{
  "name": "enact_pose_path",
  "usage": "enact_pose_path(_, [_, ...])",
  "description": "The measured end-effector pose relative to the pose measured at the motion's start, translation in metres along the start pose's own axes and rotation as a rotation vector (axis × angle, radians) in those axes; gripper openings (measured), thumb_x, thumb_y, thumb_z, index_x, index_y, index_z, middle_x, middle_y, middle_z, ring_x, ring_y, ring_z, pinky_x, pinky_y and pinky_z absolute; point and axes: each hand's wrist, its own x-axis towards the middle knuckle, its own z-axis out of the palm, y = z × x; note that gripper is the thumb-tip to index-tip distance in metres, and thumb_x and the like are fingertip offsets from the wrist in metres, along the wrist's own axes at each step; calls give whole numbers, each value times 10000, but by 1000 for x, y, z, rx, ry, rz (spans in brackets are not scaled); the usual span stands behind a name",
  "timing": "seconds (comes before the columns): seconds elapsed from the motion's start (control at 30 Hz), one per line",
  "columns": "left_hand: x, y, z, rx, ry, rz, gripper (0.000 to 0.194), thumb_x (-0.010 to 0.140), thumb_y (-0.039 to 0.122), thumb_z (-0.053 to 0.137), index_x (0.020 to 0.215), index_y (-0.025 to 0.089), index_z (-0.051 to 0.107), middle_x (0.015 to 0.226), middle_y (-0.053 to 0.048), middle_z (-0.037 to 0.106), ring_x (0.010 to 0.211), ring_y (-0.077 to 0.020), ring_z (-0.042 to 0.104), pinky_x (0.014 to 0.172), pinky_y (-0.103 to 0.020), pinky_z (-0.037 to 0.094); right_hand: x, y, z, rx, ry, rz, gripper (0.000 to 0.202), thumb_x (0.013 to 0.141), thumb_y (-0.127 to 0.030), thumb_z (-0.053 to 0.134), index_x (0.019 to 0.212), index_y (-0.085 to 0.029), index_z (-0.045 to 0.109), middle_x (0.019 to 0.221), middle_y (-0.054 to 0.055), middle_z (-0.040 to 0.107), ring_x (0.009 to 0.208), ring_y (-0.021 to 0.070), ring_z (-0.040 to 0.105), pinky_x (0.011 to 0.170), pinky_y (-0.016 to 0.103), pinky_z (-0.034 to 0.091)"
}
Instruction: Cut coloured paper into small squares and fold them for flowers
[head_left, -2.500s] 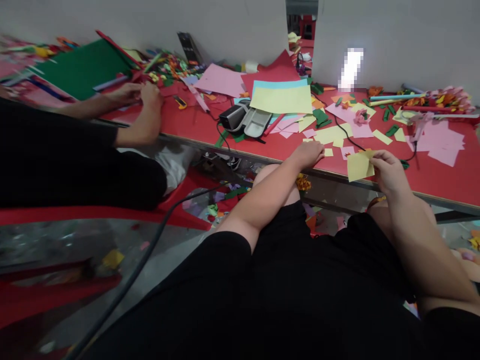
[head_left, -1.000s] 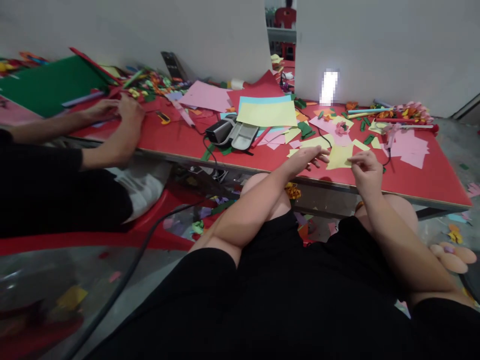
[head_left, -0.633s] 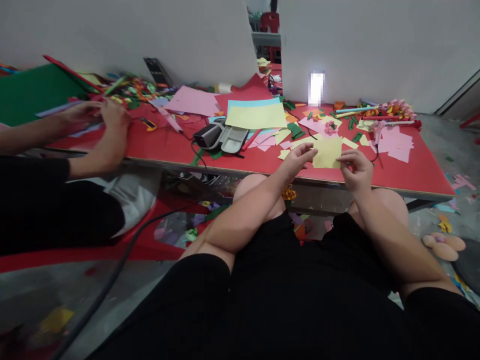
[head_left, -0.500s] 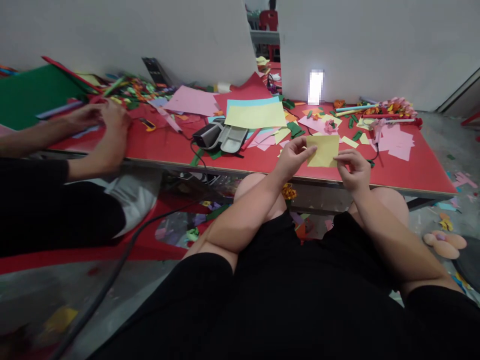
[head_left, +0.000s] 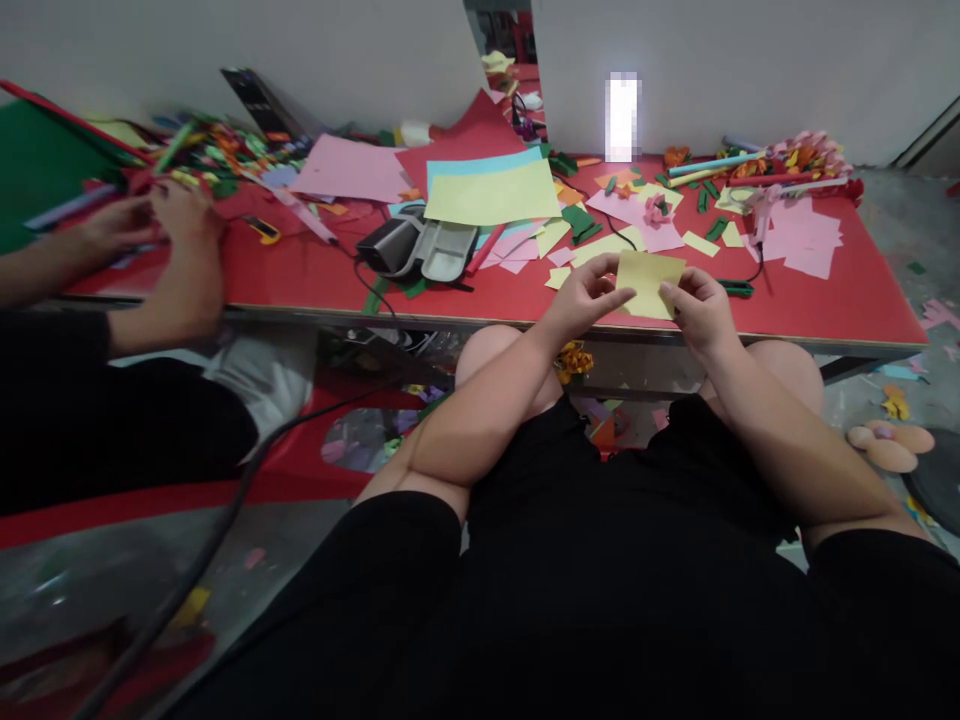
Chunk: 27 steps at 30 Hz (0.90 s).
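Note:
Between my two hands a small square of yellow paper [head_left: 649, 284] is held up over the table's front edge. My left hand [head_left: 592, 292] pinches its left side between thumb and fingers. At the right side, my right hand [head_left: 699, 304] grips it, thumb on the near face and fingers behind. Beyond the paper lie yellow scraps, a pink paper flower [head_left: 657, 208] and pink sheets. A dark green cutter-like tool [head_left: 735, 288] rests just right of my right hand.
The red table [head_left: 465, 305] carries a stack of coloured paper [head_left: 491, 190], an open grey case [head_left: 448, 250], pink squares [head_left: 804, 236], a yellow cutter [head_left: 262, 230] and a flower bunch [head_left: 806, 165]. A co-worker's hands [head_left: 176, 215] work at left. A black cable [head_left: 247, 470] crosses the lower left.
My right hand has shifted its grip inward, its thumb now over the face of the yellow paper. The paper has tilted slightly. The whole view has shifted a little.

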Motion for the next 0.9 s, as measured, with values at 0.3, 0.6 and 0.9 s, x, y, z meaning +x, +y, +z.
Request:
enact_pose_path(0.3, [-13,13,10,147,-62,52,1011,710,551,1186,1603,311,777,1638,-136,753,1225,-291,810,900,-336,646,-3,-4,-2,110,-9,204,558,573,-472,1142,940,-296,760,1004,-2,813,840,191,749,582,287,575])
enact_pose_path(0.6, [-10,7,9,178,57,128,677,878,749,1049,1327,280,858,1347,-123,863,1207,-281,807,807,-312,614,-5,-8,0,66,-62,154,646,602,-611,1165,894,-294,684,858,-30,731,675,137,676,583,285,556])
enact_pose_path(0.9, [-2,-7,11,-54,145,34,776,784,873,1069,1205,254,863,1079,-74,884,918,-188,783,729,-302,635,-8,-11,5,-53,-96,-64,868,574,-921,1134,1110,-337,779,1032,8,793,815,190,742,591,312,611])
